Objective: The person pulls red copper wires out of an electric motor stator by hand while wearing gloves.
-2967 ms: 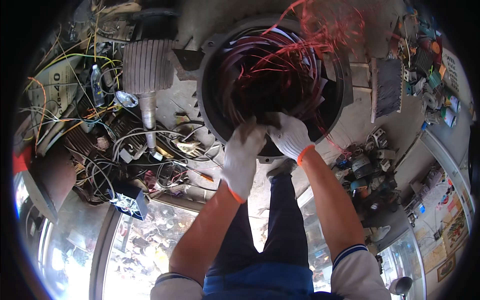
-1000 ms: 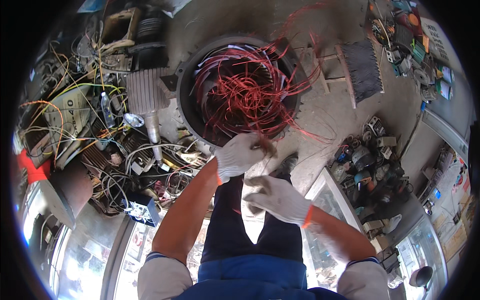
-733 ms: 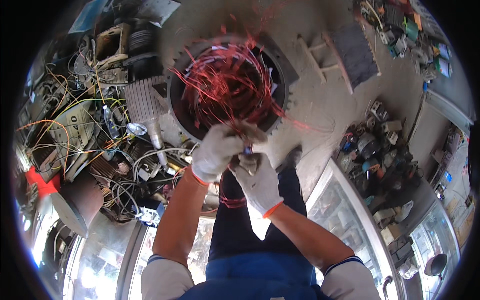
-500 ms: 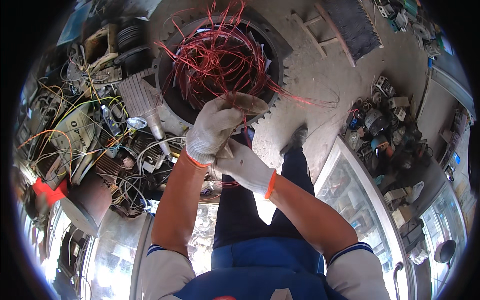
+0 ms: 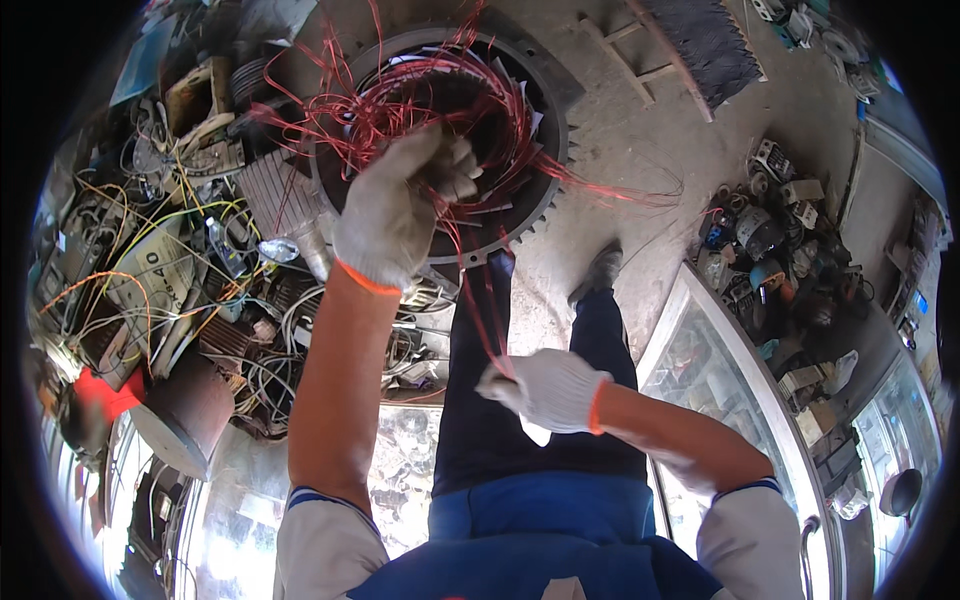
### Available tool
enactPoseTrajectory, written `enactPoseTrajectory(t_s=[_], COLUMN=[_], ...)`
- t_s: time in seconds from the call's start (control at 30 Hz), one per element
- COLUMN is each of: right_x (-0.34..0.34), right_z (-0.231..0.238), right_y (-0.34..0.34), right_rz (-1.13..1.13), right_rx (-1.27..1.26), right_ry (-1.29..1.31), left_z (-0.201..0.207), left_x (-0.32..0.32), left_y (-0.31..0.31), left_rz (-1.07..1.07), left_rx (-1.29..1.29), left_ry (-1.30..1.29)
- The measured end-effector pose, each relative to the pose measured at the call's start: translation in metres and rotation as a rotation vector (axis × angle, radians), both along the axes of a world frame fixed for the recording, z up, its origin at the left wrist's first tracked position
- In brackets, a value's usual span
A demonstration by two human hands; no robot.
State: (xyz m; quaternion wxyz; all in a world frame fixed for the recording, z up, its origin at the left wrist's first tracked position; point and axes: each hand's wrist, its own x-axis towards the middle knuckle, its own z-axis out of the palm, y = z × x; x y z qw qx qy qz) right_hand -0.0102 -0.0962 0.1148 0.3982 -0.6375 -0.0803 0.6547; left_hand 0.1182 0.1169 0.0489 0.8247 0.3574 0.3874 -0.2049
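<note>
A big round motor stator with a dark finned housing stands in front of me. White insulation slips line its bore, and a tangle of red winding wire rises out of it. My left hand, in a white knitted glove, is over the stator's near left side, fingers curled around some of the red wires. Also gloved, my right hand is lower, in front of my legs. It pinches a few red strands that run down from the stator's near rim.
Motor parts and tangled cables crowd the left side. A wooden frame with a dark panel lies at the far right. More used parts are heaped to the right, beside a glass-paned cabinet. Loose red wire ends extend over the floor.
My hands, close together before, are now apart. The right has drawn red strands down toward me; the left has moved up and left, and the wire tangle has shifted left.
</note>
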Motion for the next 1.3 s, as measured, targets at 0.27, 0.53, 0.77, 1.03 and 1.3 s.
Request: enactPoseTrajectory(t_s=[0.27,0.53,0.77,1.03,1.3], right_x=[-0.071,-0.094,-0.078,-0.101,0.086], right_z=[-0.011,0.015,0.076,0.074,-0.098], right_y=[-0.117,-0.095,-0.032,-0.018,0.053], right_rz=[1.108,0.863,0.747,0.371,0.339], right_rx=[-0.127,-0.092,0.118,0.291,-0.507], right_ry=[-0.419,-0.405,-0.569,-0.722,-0.593], left_z=[-0.1,0.083,0.047,0.091,0.114], left_x=[0.064,0.025,-0.16,-0.165,-0.245], left_y=[0.231,0.156,-0.022,-0.073,-0.111], left_rz=[0.052,-1.191,-1.06,-0.6,-0.964], left_rx=[-0.057,0.868,0.461,0.051,0.673], left_ry=[-0.07,-0.205,-0.207,0.366,-0.371])
